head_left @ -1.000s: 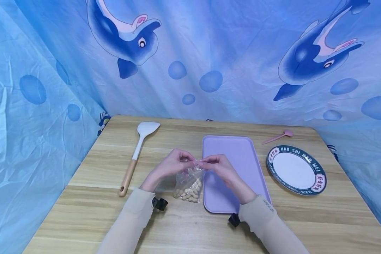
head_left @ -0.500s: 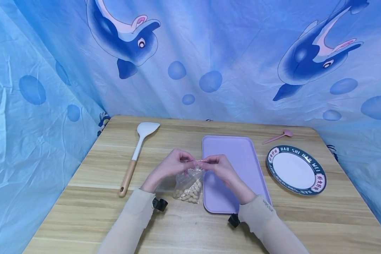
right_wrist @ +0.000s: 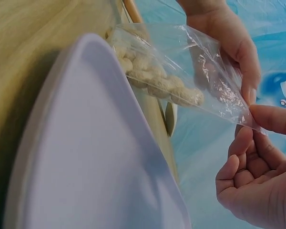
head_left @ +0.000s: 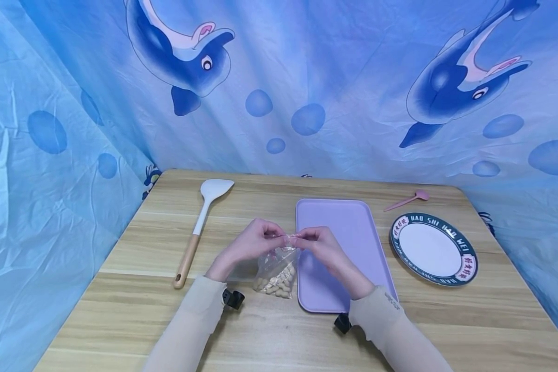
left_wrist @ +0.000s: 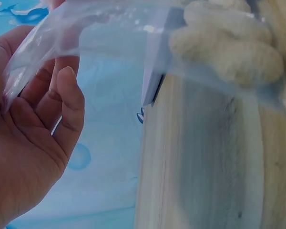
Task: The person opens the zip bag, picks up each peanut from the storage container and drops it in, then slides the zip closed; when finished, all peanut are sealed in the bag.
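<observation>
A clear plastic bag [head_left: 274, 268] with several unshelled peanuts [right_wrist: 155, 81] at its bottom hangs between both hands, just left of the purple tray. My left hand [head_left: 256, 241] pinches the bag's top edge between thumb and finger; in the left wrist view its other fingers curl loosely beside the plastic. Close by, my right hand [head_left: 323, 245] pinches the same top edge at its right side, the forearm passing over the tray [head_left: 344, 217]. Fingertips of the two hands almost meet. Whether the bag's mouth is parted cannot be made out.
To the left lies a white spatula [head_left: 204, 206] with a wooden handle. A white plate [head_left: 430, 250] with a dark green patterned rim sits at the right, and a small pink spoon [head_left: 414, 199] lies behind it. A blue dolphin-print curtain [head_left: 279, 77] hangs behind the wooden table [head_left: 279, 341].
Both hands stay in almost the same place, pinching the bag's top. The plastic at the fingertips shifts slightly; everything else on the table is unmoved.
</observation>
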